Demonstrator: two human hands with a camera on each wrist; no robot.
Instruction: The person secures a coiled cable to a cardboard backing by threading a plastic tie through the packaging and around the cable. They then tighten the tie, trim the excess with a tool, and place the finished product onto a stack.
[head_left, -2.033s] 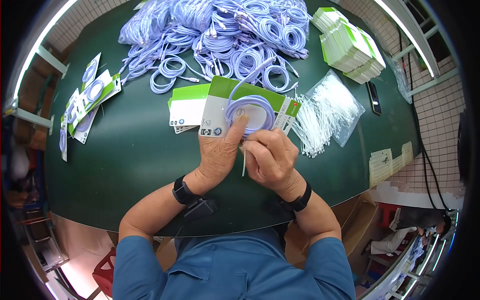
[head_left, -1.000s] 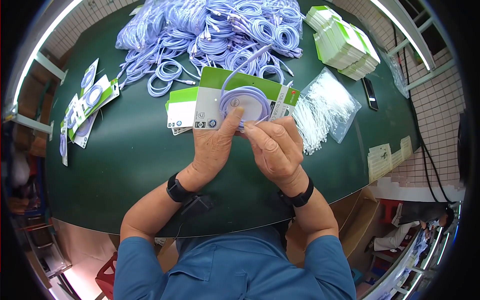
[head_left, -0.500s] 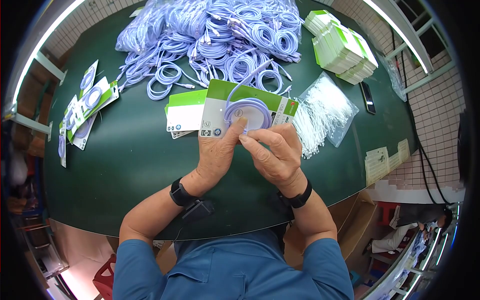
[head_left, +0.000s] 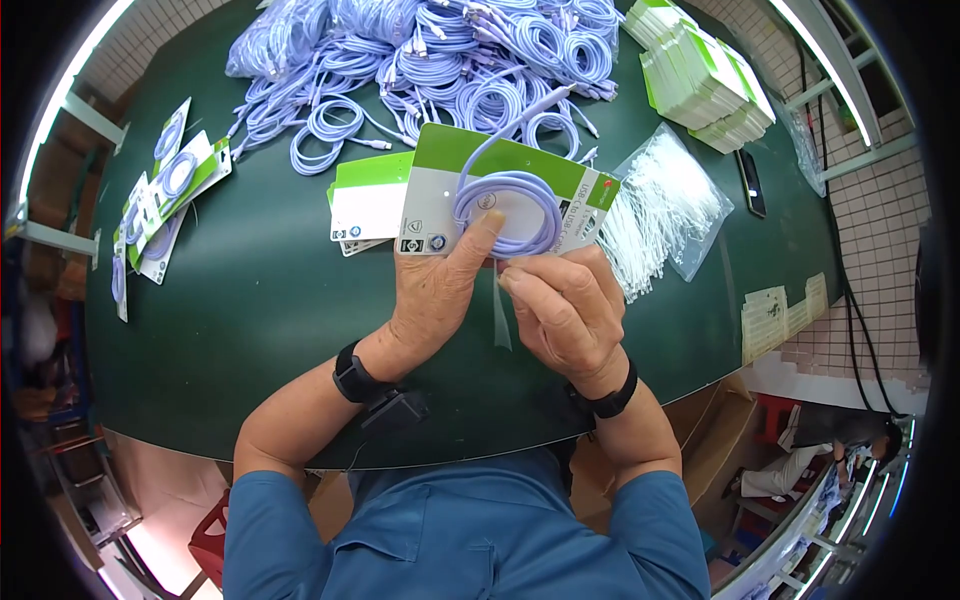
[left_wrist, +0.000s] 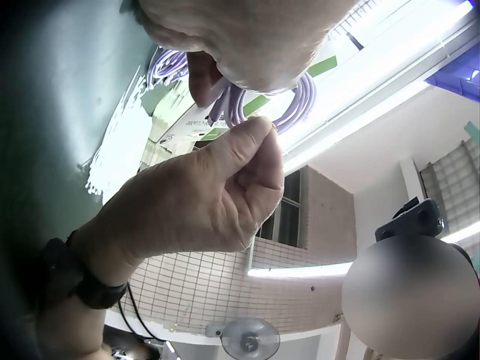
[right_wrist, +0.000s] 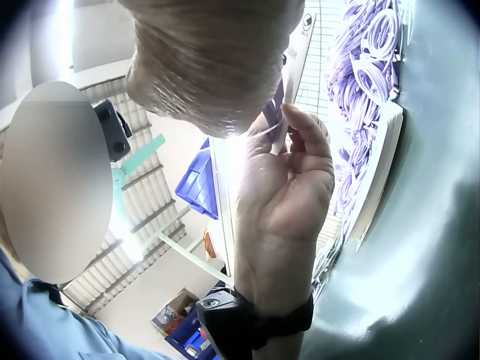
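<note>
My left hand (head_left: pixel 437 290) grips a green-and-white packaging card (head_left: pixel 440 150), its thumb pressing a coiled lilac USB cable (head_left: pixel 545 205) flat against the front. One cable end sticks up past the card's top edge. Thumb and index finger of my right hand (head_left: pixel 570 310) pinch at the bottom of the coil, where a thin white cable tie (head_left: pixel 501 315) hangs down, blurred. Seen from the left wrist, the right hand (left_wrist: pixel 202 191) has its fingertips together right under the cable loop (left_wrist: pixel 300 105). The right wrist view shows the left hand's fingers (right_wrist: pixel 311 135) curled behind the card.
Behind the hands lies a big heap of lilac cables (head_left: pixel 440 70). Carded cables (head_left: pixel 165 200) lie at left, blank cards (head_left: pixel 365 205) beside the held one. At right are a bag of cable ties (head_left: pixel 665 205), card stacks (head_left: pixel 700 85) and a phone (head_left: pixel 750 184).
The held card dips, then rises again and shifts slightly right with both hands. The cable tie, hanging two seconds ago and then up by the coil, hangs below the card again.
</note>
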